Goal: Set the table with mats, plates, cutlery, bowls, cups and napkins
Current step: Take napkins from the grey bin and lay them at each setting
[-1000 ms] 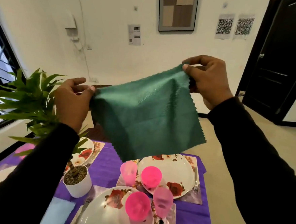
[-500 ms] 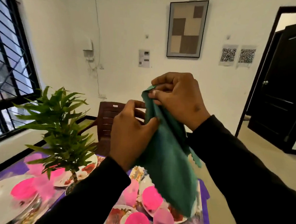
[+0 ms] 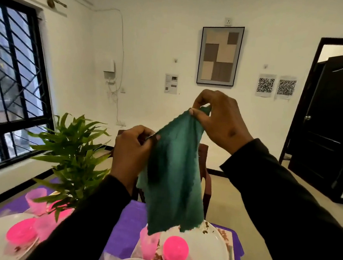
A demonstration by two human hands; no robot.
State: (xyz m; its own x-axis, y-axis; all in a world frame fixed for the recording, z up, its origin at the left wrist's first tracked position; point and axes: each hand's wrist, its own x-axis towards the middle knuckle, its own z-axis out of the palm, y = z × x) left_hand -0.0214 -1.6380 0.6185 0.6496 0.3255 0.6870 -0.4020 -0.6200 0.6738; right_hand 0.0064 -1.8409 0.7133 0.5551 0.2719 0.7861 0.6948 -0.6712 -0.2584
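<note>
Since the earlier frame, where the green cloth was bunched tight between two hands pressed close together, the hands have drawn apart a little and the cloth now hangs longer and looser.

At the centre of the frame, the green napkin [image 3: 173, 180] hangs in the air above the tabletop [image 3: 125, 228], folded roughly in half lengthwise, its zigzag lower edge dangling just over a white flowered plate [image 3: 205, 248] at lower centre. The right hand [image 3: 218, 121], above and to the right of centre, pinches the napkin's top corner between thumb and fingertips. The left hand [image 3: 132, 153], lower and left of centre, has its fingers curled round the napkin's side edge. Both wear dark sleeves.

Below, on a purple cloth, pink cups [image 3: 175, 252] sit on and beside plates. A leafy potted plant [image 3: 71, 153] stands at mid left, in front of a barred window.

The step in hand appears to be folding the napkin. Plates and cups seem already set. The next move likely calls for bringing the edges together neatly, then lowering the folded napkin beside a plate without toppling the cups.
</note>
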